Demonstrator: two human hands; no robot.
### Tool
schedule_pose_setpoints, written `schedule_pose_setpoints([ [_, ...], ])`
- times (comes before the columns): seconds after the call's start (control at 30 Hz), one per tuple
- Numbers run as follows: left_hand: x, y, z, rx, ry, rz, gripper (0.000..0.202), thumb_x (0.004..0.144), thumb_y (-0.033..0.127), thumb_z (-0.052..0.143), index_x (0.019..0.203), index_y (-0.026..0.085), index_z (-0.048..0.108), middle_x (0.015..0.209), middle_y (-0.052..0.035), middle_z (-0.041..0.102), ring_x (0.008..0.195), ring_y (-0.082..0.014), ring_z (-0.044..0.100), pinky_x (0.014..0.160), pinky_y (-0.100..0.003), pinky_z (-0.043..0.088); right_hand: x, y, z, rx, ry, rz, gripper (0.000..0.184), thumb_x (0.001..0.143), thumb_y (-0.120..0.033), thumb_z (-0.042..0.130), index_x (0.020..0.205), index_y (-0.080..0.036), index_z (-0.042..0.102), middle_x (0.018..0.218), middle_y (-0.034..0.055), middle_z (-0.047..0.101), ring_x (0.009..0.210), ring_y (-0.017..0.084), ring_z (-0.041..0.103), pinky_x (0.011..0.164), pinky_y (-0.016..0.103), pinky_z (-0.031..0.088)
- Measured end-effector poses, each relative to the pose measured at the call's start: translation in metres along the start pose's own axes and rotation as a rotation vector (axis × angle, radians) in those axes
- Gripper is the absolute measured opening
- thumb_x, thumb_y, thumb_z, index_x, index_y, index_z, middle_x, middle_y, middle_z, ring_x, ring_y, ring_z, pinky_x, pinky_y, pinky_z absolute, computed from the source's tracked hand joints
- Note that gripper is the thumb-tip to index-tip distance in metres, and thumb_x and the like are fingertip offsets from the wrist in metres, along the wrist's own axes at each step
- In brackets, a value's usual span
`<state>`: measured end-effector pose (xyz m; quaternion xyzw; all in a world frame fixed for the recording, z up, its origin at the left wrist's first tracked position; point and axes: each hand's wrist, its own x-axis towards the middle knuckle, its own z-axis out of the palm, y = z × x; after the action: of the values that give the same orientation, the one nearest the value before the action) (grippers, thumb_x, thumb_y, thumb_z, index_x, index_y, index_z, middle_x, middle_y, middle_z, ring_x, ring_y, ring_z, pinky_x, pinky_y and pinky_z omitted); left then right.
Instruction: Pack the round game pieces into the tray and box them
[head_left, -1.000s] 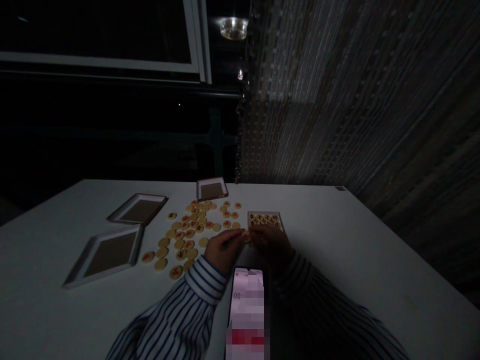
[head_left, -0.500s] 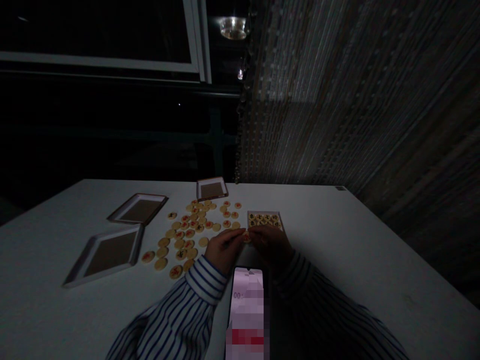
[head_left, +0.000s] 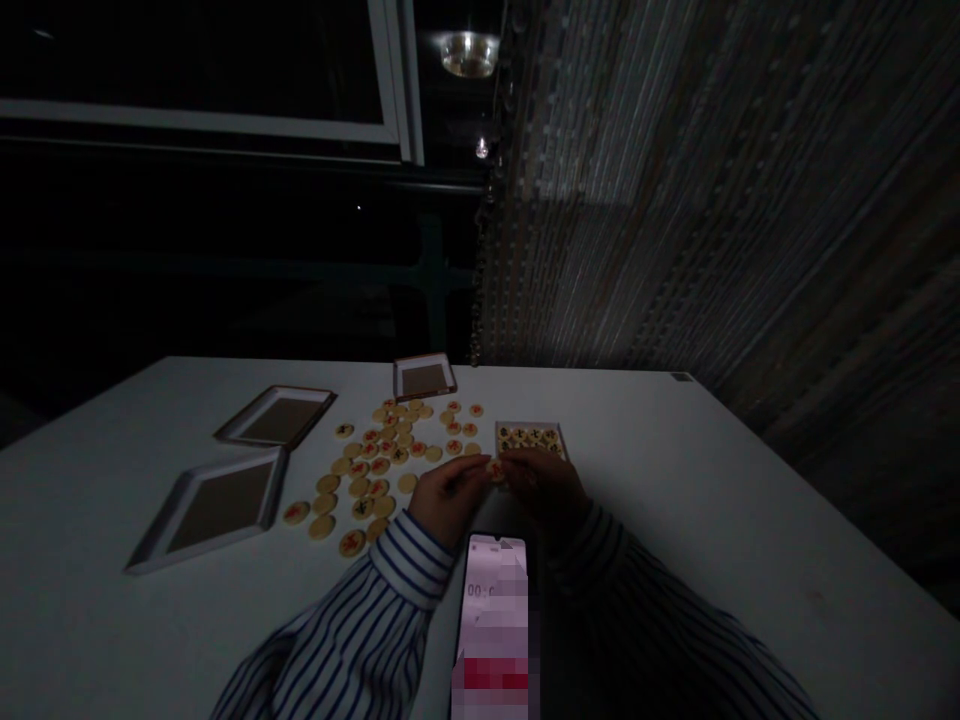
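A round wooden Chinese chess piece (head_left: 496, 471) with a red character is between the fingertips of both hands, just in front of a shallow box (head_left: 568, 440). My left hand (head_left: 448, 495) is closed in a pinch at the piece's left edge. At its right edge my right hand (head_left: 546, 492) is closed too, its fingers partly dark and covering the box's near side. Inside that box, black-marked pieces (head_left: 528, 436) lie in rows. To the left, many loose pieces (head_left: 380, 466) are spread out, some red-marked, a few black-marked, others blank side up.
A lit phone (head_left: 495, 600) lies between my forearms on the white table (head_left: 712, 520). Open shallow box parts stand left: a near tray (head_left: 161, 545), a brown-edged one (head_left: 244, 413), and another (head_left: 453, 386) at the back. A string curtain (head_left: 600, 250) hangs beyond the table.
Both hands stay almost in place. The red-marked piece between the fingertips has shifted very slightly to the right. The loose pieces and boxes have not moved.
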<state>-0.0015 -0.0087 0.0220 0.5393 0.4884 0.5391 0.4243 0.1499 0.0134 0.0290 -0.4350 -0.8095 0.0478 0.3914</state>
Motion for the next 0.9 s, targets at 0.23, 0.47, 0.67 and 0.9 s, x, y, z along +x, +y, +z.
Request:
schedule_pose_setpoints([
  [0.23, 0.0030, -0.0022, -0.0041, 0.014, 0.006, -0.021, 0.027, 0.066, 0.033, 0.062, 0.085, 0.015, 0.067, 0.078, -0.0059, 0.070, 0.072, -0.0169, 0.064, 0.066, -0.027, 0.051, 0.0034, -0.0003, 0.0002, -0.042, -0.065, -0.086, 0.023, 0.082, -0.028, 0.044, 0.087, -0.021, 0.065, 0.074, 0.0029, 0.068, 0.068, 0.015, 0.061, 0.060, 0.024, 0.043],
  [0.47, 0.0053, -0.0057, -0.0061, 0.022, 0.027, -0.008, 0.026, 0.066, 0.033, 0.062, 0.084, 0.016, 0.067, 0.080, -0.0047, 0.070, 0.075, -0.0172, 0.064, 0.067, -0.027, 0.052, 0.0001, 0.0018, 0.0055, -0.143, -0.090, -0.130, 0.028, 0.081, -0.035, 0.045, 0.098, -0.020, 0.061, 0.083, 0.0057, 0.067, 0.073, 0.017, 0.059, 0.065, 0.027, 0.039],
  [0.67, 0.0048, -0.0065, -0.0052, 0.010, 0.015, -0.015, 0.027, 0.065, 0.034, 0.062, 0.085, 0.016, 0.067, 0.081, -0.0050, 0.070, 0.074, -0.0172, 0.064, 0.067, -0.027, 0.052, -0.0026, 0.0049, 0.0080, -0.190, -0.102, -0.130, 0.030, 0.082, -0.037, 0.044, 0.101, -0.020, 0.060, 0.088, 0.0056, 0.066, 0.079, 0.017, 0.057, 0.071, 0.029, 0.035],
  [0.9, 0.0031, -0.0020, -0.0035, 0.002, -0.005, -0.023, 0.025, 0.065, 0.032, 0.062, 0.083, 0.016, 0.068, 0.082, -0.0054, 0.070, 0.077, -0.0181, 0.064, 0.071, -0.028, 0.052, -0.0013, 0.0012, 0.0013, -0.232, -0.128, -0.121, 0.029, 0.080, -0.037, 0.046, 0.097, -0.020, 0.062, 0.085, 0.0052, 0.066, 0.077, 0.018, 0.057, 0.068, 0.030, 0.033],
])
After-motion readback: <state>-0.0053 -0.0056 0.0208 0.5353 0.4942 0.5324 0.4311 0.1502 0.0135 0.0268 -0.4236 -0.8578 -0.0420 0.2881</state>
